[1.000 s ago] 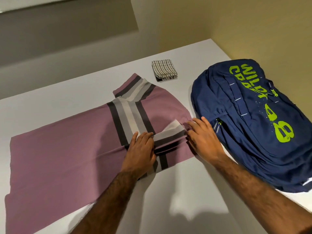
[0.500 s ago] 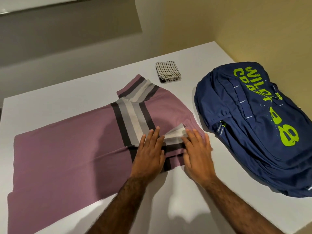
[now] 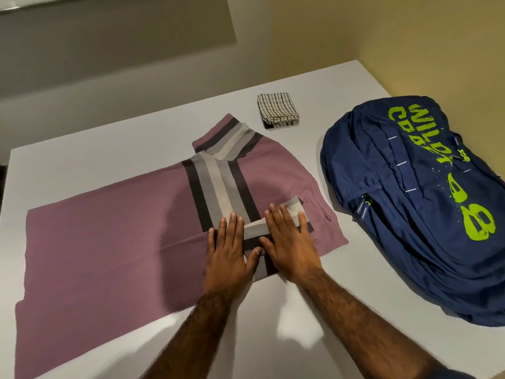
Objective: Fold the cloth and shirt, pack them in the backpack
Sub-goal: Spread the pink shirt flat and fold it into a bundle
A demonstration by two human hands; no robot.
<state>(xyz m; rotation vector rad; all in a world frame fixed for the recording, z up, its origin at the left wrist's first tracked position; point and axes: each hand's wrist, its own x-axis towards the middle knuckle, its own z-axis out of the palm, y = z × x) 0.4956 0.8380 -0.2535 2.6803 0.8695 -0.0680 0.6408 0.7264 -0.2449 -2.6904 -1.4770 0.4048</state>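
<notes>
hands: left hand and right hand side by side, fingers flat, pressing the tucked sleeve
shirt: mauve, spread over the surface, left to centre
cloth: folded, far side
backpack: lying right of shirt
risk: sleeve likely springs open when pressure lifts; fold looks loose

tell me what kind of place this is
Likely a plain room indoors, maybe at home: a white table beside a bare yellowish wall, holding a purple shirt, a folded checked cloth and a blue backpack.
</notes>
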